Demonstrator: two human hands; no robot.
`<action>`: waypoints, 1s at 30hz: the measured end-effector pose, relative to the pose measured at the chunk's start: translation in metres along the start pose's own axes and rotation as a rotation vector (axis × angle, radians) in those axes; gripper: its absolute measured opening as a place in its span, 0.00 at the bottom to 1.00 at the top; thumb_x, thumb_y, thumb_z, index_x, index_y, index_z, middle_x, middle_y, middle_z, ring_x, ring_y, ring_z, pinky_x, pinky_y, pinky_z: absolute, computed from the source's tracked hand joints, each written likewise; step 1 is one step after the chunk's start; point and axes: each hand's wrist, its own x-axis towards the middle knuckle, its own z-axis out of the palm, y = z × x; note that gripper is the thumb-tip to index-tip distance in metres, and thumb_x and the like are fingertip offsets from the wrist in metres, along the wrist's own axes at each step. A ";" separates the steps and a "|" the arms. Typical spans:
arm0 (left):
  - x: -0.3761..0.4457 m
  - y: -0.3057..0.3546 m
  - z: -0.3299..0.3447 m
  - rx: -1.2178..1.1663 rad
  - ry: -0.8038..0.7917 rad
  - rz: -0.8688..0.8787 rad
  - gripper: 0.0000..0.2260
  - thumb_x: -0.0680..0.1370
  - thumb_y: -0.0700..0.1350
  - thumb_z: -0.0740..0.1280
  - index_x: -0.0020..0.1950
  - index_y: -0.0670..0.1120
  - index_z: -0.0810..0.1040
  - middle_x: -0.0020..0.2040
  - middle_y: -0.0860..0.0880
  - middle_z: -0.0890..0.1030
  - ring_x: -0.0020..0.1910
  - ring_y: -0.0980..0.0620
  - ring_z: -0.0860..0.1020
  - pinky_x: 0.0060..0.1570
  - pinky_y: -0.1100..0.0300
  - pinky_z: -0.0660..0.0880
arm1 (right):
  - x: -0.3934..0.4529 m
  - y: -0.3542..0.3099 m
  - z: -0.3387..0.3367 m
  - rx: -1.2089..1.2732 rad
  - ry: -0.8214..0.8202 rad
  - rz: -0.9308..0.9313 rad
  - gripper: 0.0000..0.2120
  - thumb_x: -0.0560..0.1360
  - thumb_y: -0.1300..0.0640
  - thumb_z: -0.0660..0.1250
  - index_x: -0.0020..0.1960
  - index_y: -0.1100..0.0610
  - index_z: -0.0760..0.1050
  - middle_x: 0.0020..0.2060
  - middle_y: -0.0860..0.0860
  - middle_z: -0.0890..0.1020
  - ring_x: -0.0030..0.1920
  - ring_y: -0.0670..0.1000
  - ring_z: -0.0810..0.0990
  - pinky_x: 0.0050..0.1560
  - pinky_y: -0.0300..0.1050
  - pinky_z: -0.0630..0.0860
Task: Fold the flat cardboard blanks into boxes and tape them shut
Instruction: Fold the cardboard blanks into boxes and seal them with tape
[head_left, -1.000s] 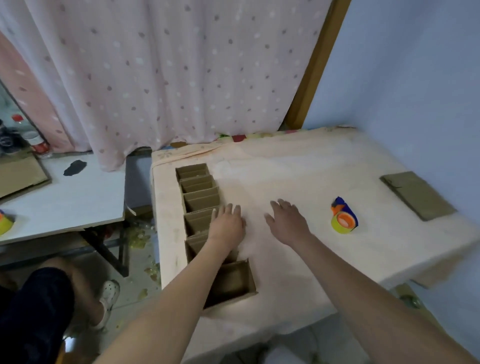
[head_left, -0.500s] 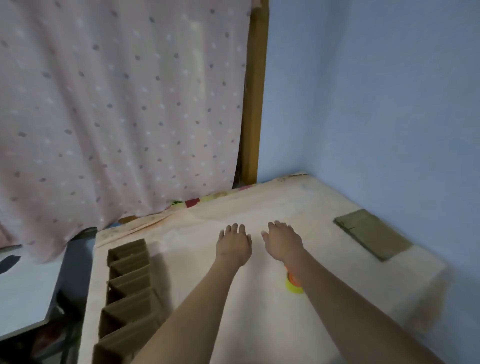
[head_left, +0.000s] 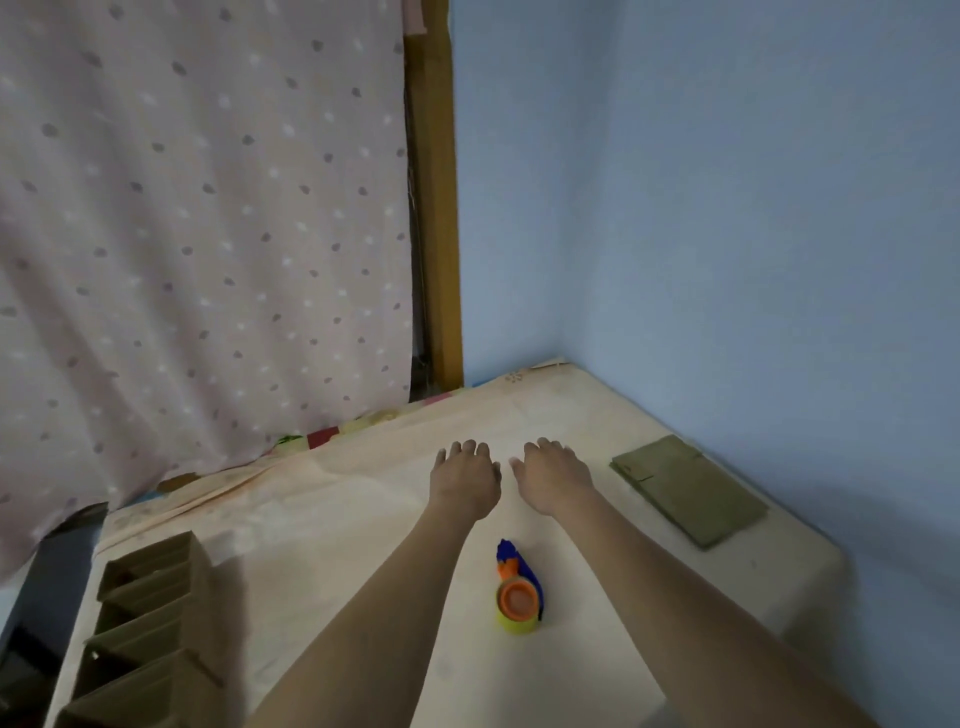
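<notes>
Both hands reach out palm-down over the cloth-covered tabletop (head_left: 363, 519), the left hand (head_left: 465, 480) and right hand (head_left: 553, 475) side by side, fingers relaxed and holding nothing. The stack of flat cardboard blanks (head_left: 688, 491) lies right of the right fingers; the tape dispenser (head_left: 517, 592) sits behind them, between the forearms; folded boxes (head_left: 140, 629) stand far left

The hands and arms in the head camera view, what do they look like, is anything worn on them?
Both are bare: the left hand and right hand show no gloves, rings or watch. The forearms carry no sleeves up to the frame edge. No markings show.
</notes>
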 end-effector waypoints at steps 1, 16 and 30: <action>0.006 0.004 0.000 0.002 0.004 0.011 0.21 0.85 0.52 0.51 0.74 0.43 0.65 0.73 0.44 0.68 0.73 0.44 0.65 0.74 0.48 0.60 | 0.002 0.004 0.000 0.000 0.003 0.005 0.23 0.86 0.47 0.49 0.70 0.60 0.70 0.67 0.57 0.73 0.68 0.58 0.71 0.69 0.52 0.65; 0.089 0.054 0.017 -0.055 0.008 0.197 0.22 0.85 0.54 0.49 0.72 0.42 0.67 0.70 0.44 0.72 0.70 0.44 0.69 0.71 0.47 0.62 | 0.041 0.079 -0.008 -0.075 0.067 0.222 0.24 0.85 0.45 0.49 0.64 0.61 0.73 0.61 0.57 0.78 0.63 0.58 0.75 0.66 0.52 0.66; 0.201 0.161 0.036 -0.063 0.024 0.240 0.22 0.85 0.54 0.49 0.70 0.43 0.69 0.68 0.44 0.73 0.69 0.44 0.69 0.71 0.46 0.62 | 0.121 0.207 -0.017 -0.061 0.043 0.275 0.25 0.85 0.44 0.50 0.68 0.61 0.71 0.65 0.58 0.76 0.66 0.58 0.73 0.67 0.51 0.66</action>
